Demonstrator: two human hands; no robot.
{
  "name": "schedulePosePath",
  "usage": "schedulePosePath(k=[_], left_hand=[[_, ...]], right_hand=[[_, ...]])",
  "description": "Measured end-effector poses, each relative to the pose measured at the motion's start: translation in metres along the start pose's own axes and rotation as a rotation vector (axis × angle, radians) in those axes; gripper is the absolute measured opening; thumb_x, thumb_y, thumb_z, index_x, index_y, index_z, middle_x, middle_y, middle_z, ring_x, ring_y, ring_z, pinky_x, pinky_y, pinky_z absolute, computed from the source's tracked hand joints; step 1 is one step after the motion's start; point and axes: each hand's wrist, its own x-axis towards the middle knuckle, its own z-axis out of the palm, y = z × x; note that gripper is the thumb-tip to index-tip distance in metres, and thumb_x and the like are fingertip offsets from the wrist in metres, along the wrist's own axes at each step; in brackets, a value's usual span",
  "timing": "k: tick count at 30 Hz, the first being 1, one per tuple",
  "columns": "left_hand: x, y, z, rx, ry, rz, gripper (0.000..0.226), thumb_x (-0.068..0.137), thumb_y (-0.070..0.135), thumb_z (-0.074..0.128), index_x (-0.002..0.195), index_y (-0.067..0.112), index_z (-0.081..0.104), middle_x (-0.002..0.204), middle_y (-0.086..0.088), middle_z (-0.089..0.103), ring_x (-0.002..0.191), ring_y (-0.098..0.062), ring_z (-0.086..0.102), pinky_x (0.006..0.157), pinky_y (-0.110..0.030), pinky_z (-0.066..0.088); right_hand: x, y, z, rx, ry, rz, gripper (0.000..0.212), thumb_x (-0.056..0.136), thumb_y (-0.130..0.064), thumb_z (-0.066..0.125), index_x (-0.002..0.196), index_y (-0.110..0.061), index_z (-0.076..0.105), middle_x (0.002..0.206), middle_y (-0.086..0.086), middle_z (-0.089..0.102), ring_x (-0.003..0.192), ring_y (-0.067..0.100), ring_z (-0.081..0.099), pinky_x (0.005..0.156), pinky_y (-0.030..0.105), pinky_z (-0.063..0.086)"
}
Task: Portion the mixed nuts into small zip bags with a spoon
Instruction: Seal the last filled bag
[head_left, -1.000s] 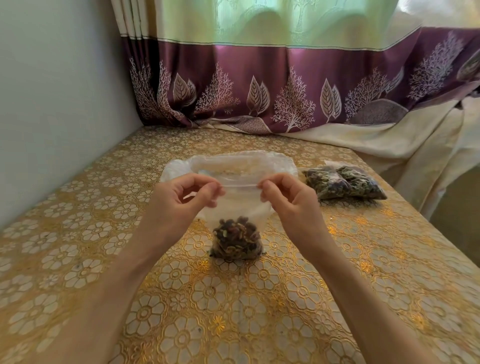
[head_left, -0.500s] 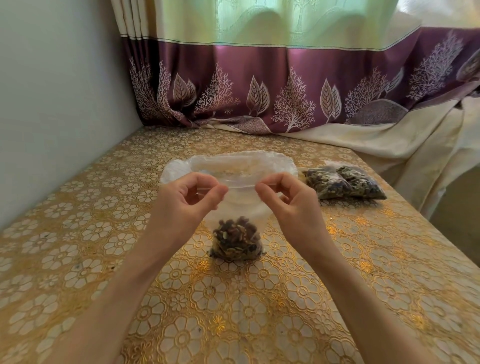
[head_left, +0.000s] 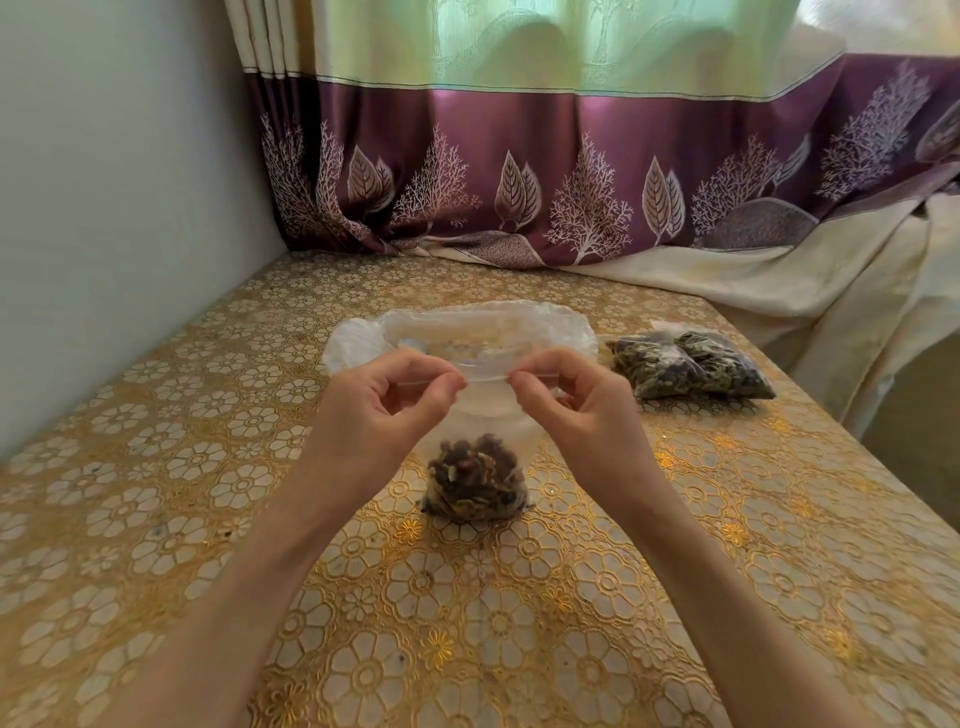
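A small clear zip bag (head_left: 475, 475) stands upright on the table, its lower part filled with dark mixed nuts. My left hand (head_left: 387, 408) pinches the bag's zip strip at the top left between thumb and forefinger. My right hand (head_left: 576, 408) pinches the same strip at the top right. The two pinches sit close together near the strip's middle. Behind the bag lies a large crumpled clear plastic bag (head_left: 358, 340), mostly hidden by my hands. No spoon is in view.
Two filled zip bags of nuts (head_left: 691, 369) lie at the right back of the table (head_left: 156, 519), which has a gold floral cloth. A grey wall runs along the left. A purple and green curtain (head_left: 519, 156) hangs behind. The table's right edge drops off.
Both hands have slid inward along the zip strip, so the pinching fingers are closer together. The bag of nuts has stayed in place.
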Motion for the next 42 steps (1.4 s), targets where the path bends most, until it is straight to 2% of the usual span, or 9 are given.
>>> schedulePosePath(k=[6,9,11,14,21,26,32,38,42], left_hand=[[-0.001,0.001,0.002,0.001,-0.007,-0.021,0.013,0.085,0.013,0.063,0.077,0.024,0.065,0.071,0.017,0.068,0.064,0.003,0.062,0.060,-0.006,0.045],[-0.001,0.001,0.003,-0.028,-0.007,-0.054,0.007,0.083,0.013,0.066,0.078,0.018,0.064,0.080,0.009,0.070,0.069,-0.008,0.068,0.062,-0.010,0.051],[-0.002,0.002,0.004,-0.033,-0.013,-0.049,0.006,0.082,0.012,0.067,0.079,0.016,0.065,0.078,0.006,0.070,0.072,-0.006,0.068,0.063,-0.010,0.050],[-0.002,0.003,0.004,-0.020,-0.020,-0.011,0.008,0.082,0.008,0.066,0.082,0.016,0.067,0.083,0.001,0.069,0.078,0.000,0.067,0.067,-0.007,0.048],[-0.002,0.001,0.006,0.030,-0.017,0.010,0.005,0.082,0.009,0.066,0.084,0.014,0.069,0.085,0.001,0.069,0.077,-0.003,0.067,0.068,-0.011,0.050],[-0.003,0.003,0.009,0.025,-0.027,0.037,0.007,0.082,0.004,0.066,0.085,0.010,0.068,0.086,-0.003,0.066,0.075,-0.002,0.065,0.063,-0.007,0.047],[-0.003,0.004,0.008,0.043,0.000,0.073,0.011,0.079,0.005,0.069,0.079,0.016,0.067,0.081,-0.001,0.066,0.074,-0.006,0.065,0.066,-0.007,0.048],[-0.003,0.002,0.008,0.091,-0.060,0.097,0.012,0.081,0.005,0.066,0.090,0.012,0.069,0.086,-0.002,0.065,0.070,-0.014,0.062,0.061,-0.012,0.049],[-0.003,0.002,0.008,0.116,-0.041,0.099,0.012,0.079,0.004,0.068,0.085,0.014,0.068,0.081,-0.001,0.065,0.069,-0.009,0.064,0.061,-0.011,0.050]], right_hand=[[0.000,0.000,0.001,-0.020,0.002,-0.020,0.022,0.088,-0.010,0.062,0.079,-0.030,0.062,0.077,-0.004,0.063,0.075,0.019,0.057,0.075,0.043,0.047],[-0.001,0.002,0.001,-0.022,-0.026,-0.030,0.020,0.087,-0.011,0.063,0.079,-0.028,0.062,0.074,-0.010,0.061,0.064,0.000,0.051,0.065,0.029,0.044],[-0.001,0.002,0.000,-0.007,-0.055,-0.032,0.019,0.086,-0.011,0.064,0.078,-0.027,0.062,0.069,-0.015,0.060,0.059,-0.004,0.049,0.060,0.015,0.037],[-0.001,0.004,0.001,-0.004,-0.065,-0.053,0.019,0.086,-0.010,0.065,0.077,-0.026,0.063,0.067,-0.021,0.060,0.056,-0.005,0.049,0.056,0.009,0.035],[-0.002,0.007,0.002,0.030,-0.054,-0.059,0.016,0.087,-0.008,0.064,0.078,-0.022,0.065,0.055,-0.026,0.055,0.053,-0.006,0.049,0.053,0.006,0.035],[-0.003,0.006,0.004,0.038,-0.056,-0.084,0.019,0.086,-0.005,0.065,0.077,-0.022,0.064,0.058,-0.024,0.057,0.053,-0.006,0.050,0.052,0.006,0.036],[-0.003,0.007,0.005,0.044,-0.062,-0.094,0.021,0.085,-0.003,0.064,0.077,-0.022,0.063,0.056,-0.026,0.057,0.053,-0.008,0.052,0.051,0.005,0.036],[-0.003,0.010,0.007,0.054,-0.060,-0.086,0.009,0.085,-0.005,0.066,0.081,-0.013,0.069,0.062,-0.017,0.060,0.053,-0.005,0.051,0.051,0.007,0.034],[-0.003,0.010,0.007,0.021,-0.043,-0.074,0.010,0.084,-0.009,0.068,0.081,-0.019,0.068,0.067,-0.012,0.062,0.054,-0.005,0.051,0.053,0.008,0.034]])
